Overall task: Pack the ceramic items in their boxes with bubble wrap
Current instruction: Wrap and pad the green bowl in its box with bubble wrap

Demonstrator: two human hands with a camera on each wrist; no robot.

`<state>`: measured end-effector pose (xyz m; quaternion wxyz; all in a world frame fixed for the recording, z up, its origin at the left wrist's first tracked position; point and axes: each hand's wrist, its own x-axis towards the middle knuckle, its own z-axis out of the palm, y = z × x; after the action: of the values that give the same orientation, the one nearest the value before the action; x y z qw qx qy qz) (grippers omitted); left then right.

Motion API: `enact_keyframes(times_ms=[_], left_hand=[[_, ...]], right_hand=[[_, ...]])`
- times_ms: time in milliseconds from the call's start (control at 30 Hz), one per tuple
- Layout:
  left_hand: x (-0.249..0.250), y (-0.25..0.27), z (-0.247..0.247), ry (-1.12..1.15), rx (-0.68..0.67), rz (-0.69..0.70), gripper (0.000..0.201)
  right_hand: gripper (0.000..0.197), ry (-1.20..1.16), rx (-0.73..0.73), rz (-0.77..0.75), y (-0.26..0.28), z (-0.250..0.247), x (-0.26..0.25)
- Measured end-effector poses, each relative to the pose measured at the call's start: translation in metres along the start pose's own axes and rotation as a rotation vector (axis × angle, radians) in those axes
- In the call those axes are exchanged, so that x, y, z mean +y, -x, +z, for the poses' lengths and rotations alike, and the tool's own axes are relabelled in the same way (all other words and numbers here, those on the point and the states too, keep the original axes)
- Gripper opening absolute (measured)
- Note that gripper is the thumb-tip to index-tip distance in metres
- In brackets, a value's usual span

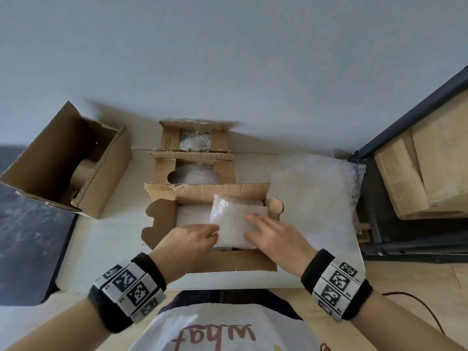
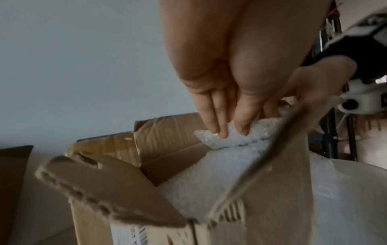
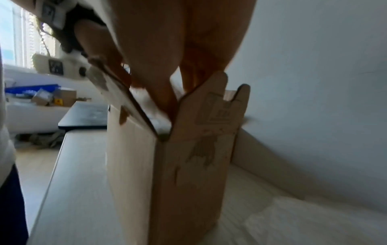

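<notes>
Our left hand (image 1: 188, 240) pinched the bubble wrap's (image 1: 229, 221) left edge; our right hand (image 1: 274, 235) pressed it flat inside the near box (image 1: 220, 192), flaps spread wide.

Pale table (image 1: 106, 239) — carries three open boxes (image 1: 210, 262) in row, large empty carton (image 1: 63, 160) left, bubble wrap sheet (image 1: 314, 198) right.

Right hand (image 3: 173, 54) fingers reach down into the open cardboard box (image 3: 188, 165).

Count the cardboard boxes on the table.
4: the near box under both hands, a middle box behind it, a far box by the wall, and a big box tipped at left. None seems hidden.
</notes>
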<state>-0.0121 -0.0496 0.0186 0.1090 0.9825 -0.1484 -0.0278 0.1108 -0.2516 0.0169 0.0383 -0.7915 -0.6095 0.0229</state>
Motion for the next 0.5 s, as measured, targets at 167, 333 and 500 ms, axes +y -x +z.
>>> enact_keyframes(times_ms=[167,333,500], left_hand=[[-0.001,-0.006,0.013,-0.028,-0.283,-0.066,0.032],[-0.013,-0.013,0.007,-0.106,-0.344,-0.002,0.034],[-0.034,-0.028,0.014,-0.085,-0.534,0.011,0.038]], right_hand=[[0.037,-0.131,-0.5,0.145,-0.011,0.005,0.003],[0.047,-0.301,-0.449,0.262,-0.028,0.004,0.013],[0.078,-0.08,-0.537,0.267,-0.036,0.022,0.003]])
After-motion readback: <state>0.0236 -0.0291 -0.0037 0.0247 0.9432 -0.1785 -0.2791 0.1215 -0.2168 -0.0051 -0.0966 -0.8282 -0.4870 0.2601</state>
